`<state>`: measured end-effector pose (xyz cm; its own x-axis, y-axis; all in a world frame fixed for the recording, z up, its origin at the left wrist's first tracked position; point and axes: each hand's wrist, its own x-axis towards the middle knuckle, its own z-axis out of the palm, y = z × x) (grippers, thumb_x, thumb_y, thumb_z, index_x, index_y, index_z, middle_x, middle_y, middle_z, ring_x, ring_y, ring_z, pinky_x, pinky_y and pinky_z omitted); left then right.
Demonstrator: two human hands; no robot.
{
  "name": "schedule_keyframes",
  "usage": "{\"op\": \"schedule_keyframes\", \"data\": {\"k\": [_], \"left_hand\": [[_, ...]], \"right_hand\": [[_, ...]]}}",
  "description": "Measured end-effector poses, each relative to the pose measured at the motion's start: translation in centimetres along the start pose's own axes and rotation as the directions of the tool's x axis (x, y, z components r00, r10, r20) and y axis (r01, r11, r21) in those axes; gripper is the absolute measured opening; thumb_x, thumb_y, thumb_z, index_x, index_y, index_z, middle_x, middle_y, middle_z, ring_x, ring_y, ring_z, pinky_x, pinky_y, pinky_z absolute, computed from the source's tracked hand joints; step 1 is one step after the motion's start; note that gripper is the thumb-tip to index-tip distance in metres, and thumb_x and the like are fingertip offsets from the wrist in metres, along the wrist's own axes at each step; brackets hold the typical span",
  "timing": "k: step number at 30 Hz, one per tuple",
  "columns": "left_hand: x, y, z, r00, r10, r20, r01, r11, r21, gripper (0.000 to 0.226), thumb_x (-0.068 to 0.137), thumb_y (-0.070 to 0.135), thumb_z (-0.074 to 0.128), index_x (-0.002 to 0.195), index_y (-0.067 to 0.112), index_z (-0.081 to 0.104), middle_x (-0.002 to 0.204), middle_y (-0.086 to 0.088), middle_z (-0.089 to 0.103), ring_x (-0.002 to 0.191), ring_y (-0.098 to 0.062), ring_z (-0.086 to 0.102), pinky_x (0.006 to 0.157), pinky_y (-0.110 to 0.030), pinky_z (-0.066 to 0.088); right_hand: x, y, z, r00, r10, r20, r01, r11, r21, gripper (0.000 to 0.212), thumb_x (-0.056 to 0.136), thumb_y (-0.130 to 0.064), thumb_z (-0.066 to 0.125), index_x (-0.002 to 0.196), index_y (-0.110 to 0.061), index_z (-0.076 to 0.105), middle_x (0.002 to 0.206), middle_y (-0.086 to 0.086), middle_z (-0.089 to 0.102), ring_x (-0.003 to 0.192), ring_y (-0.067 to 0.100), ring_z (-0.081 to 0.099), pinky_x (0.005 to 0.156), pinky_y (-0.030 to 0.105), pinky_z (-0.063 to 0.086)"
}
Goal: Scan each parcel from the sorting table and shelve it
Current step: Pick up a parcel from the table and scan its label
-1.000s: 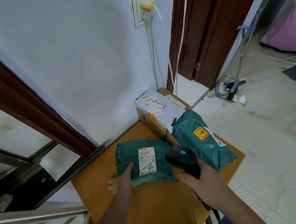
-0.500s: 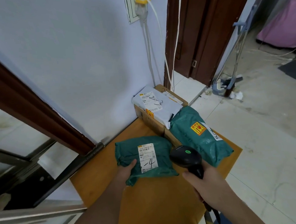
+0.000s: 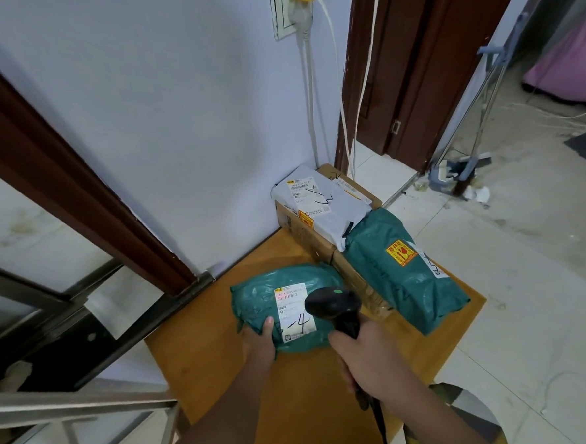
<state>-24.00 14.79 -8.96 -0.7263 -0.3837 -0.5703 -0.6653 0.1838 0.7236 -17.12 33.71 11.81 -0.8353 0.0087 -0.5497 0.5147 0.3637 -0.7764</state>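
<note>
A green poly-bag parcel (image 3: 255,296) with a white label marked "-4" lies on the wooden sorting table (image 3: 204,357). My left hand (image 3: 259,344) grips its near edge, thumb on top beside the label. My right hand (image 3: 368,361) holds a black barcode scanner (image 3: 332,305) by the handle, its head over the parcel's right end, pointed at the label. A second green parcel (image 3: 401,273) with an orange sticker lies to the right. A grey-white parcel (image 3: 321,203) rests on a cardboard box (image 3: 295,225) in the far corner.
A white wall with a socket and hanging cables (image 3: 310,83) stands behind the table. A dark door frame (image 3: 409,63) and tiled floor (image 3: 529,293) lie to the right, with a mop (image 3: 460,174) leaning there. A metal frame (image 3: 76,406) stands at the left.
My left hand has slid from the parcel's left side to its near edge and taken hold of it. The scanner head has come closer over the label.
</note>
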Motion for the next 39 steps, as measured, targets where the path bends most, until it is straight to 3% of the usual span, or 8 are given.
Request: {"op": "schedule_keyframes", "data": {"k": [11,15,18,22,25,28,32,39], "left_hand": [[-0.4,-0.1,-0.8,0.997,-0.051,0.063,0.055,0.996,-0.068,0.064,0.091,0.035,0.078,0.145,0.014,0.052,0.138,-0.009,0.063,0.123,-0.033,0.062,0.099,-0.042,0.052],[-0.1,-0.4,-1.8,0.971,-0.135,0.195,0.155,0.984,-0.09,0.102,0.054,0.045,0.1,0.139,0.01,0.056,0.132,-0.008,0.067,0.112,-0.028,0.068,0.098,-0.043,0.056],[-0.4,-0.7,-2.1,0.956,-0.122,0.265,0.148,0.986,-0.078,0.09,0.06,0.022,0.101,0.137,0.006,0.057,0.129,-0.008,0.067,0.113,-0.028,0.067,0.101,-0.043,0.054],[-0.8,-2.5,-2.5,0.934,-0.137,0.329,0.142,0.99,0.009,0.115,0.026,0.038,0.107,0.127,0.008,0.063,0.128,-0.008,0.071,0.115,-0.028,0.068,0.103,-0.048,0.055],[-1.4,-3.5,-2.9,0.925,-0.159,0.346,0.169,0.986,0.002,0.095,0.04,0.02,0.107,0.123,0.013,0.061,0.125,-0.005,0.071,0.113,-0.027,0.069,0.099,-0.043,0.057],[-1.9,-3.7,-3.0,0.904,-0.143,0.404,0.202,0.973,-0.108,0.11,0.03,0.038,0.108,0.129,0.017,0.063,0.119,0.0,0.076,0.107,-0.022,0.073,0.097,-0.044,0.059],[-4.3,-1.9,-3.8,0.888,-0.121,0.443,0.275,0.913,-0.301,0.071,0.062,0.021,0.099,0.125,0.012,0.067,0.11,-0.007,0.079,0.098,-0.028,0.077,0.085,-0.044,0.062],[-9.0,6.7,-5.9,0.88,0.093,0.465,0.101,0.922,-0.375,0.048,0.078,0.008,0.086,0.12,0.014,0.065,0.099,-0.005,0.081,0.089,-0.025,0.079,0.083,-0.041,0.06]], "right_hand": [[0.1,0.3,0.8,0.999,-0.031,-0.031,0.032,0.999,0.02,0.004,0.094,-0.021,0.055,0.091,-0.019,0.057,0.053,0.007,0.054,0.045,0.021,0.054,0.055,0.041,0.054],[0.1,0.3,0.9,0.999,-0.038,-0.035,0.039,0.999,0.021,0.003,0.093,-0.02,0.055,0.09,-0.02,0.054,0.054,0.007,0.054,0.045,0.02,0.054,0.053,0.04,0.053],[0.1,0.4,0.8,0.999,-0.026,-0.039,0.028,0.999,0.037,0.006,0.093,-0.016,0.055,0.089,-0.017,0.053,0.055,0.007,0.051,0.044,0.019,0.051,0.049,0.036,0.051],[-0.2,0.7,0.7,0.999,-0.025,-0.048,0.027,0.999,0.041,0.008,0.093,-0.012,0.056,0.087,-0.014,0.051,0.055,0.007,0.049,0.041,0.019,0.049,0.045,0.032,0.047],[-0.6,1.2,0.4,0.999,-0.014,-0.043,0.016,0.999,0.038,0.005,0.094,-0.011,0.056,0.089,-0.011,0.053,0.054,0.009,0.049,0.039,0.018,0.048,0.044,0.03,0.046],[-1.1,1.8,0.1,0.999,0.002,-0.044,0.0,0.999,0.037,0.004,0.093,-0.012,0.056,0.092,-0.009,0.054,0.054,0.01,0.05,0.039,0.019,0.048,0.045,0.032,0.047],[-2.4,1.6,-0.5,0.998,-0.006,-0.057,0.006,1.0,-0.008,0.005,0.094,-0.015,0.057,0.091,-0.012,0.055,0.052,0.007,0.053,0.041,0.019,0.05,0.047,0.031,0.048],[-6.0,-2.6,-3.5,0.969,-0.202,-0.143,0.193,0.978,-0.074,0.006,0.096,-0.02,0.058,0.093,-0.024,0.054,0.053,0.005,0.055,0.04,0.014,0.053,0.043,0.021,0.046]]}}
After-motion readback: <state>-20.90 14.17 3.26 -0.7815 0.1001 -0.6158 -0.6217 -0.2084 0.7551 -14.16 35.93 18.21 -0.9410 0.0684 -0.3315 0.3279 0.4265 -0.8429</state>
